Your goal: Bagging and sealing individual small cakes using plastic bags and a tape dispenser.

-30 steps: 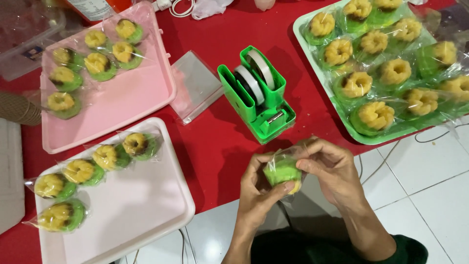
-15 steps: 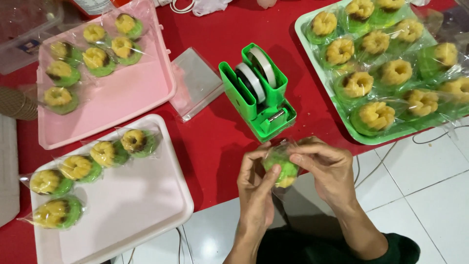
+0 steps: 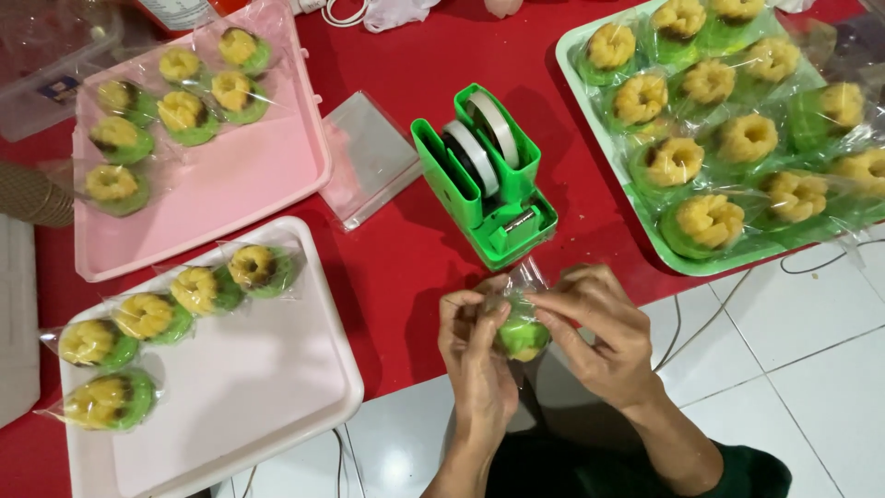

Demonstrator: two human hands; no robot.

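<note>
My left hand (image 3: pixel 475 355) and my right hand (image 3: pixel 604 332) together grip a small green and yellow cake in a clear plastic bag (image 3: pixel 521 334), held just over the near edge of the red table. The bag's loose top sticks up between my fingers. Directly beyond my hands stands a green tape dispenser (image 3: pixel 489 180) with two rolls of tape.
A white tray (image 3: pixel 249 387) at the left holds several bagged cakes. A pink tray (image 3: pixel 230 180) behind it holds several more. A green tray (image 3: pixel 645 221) at the right is full of cakes. A stack of clear bags (image 3: pixel 369 157) lies beside the dispenser. White floor tiles lie below.
My hands have turned the bagged cake and shifted slightly left; the fingers have closed in around the bag's top.
</note>
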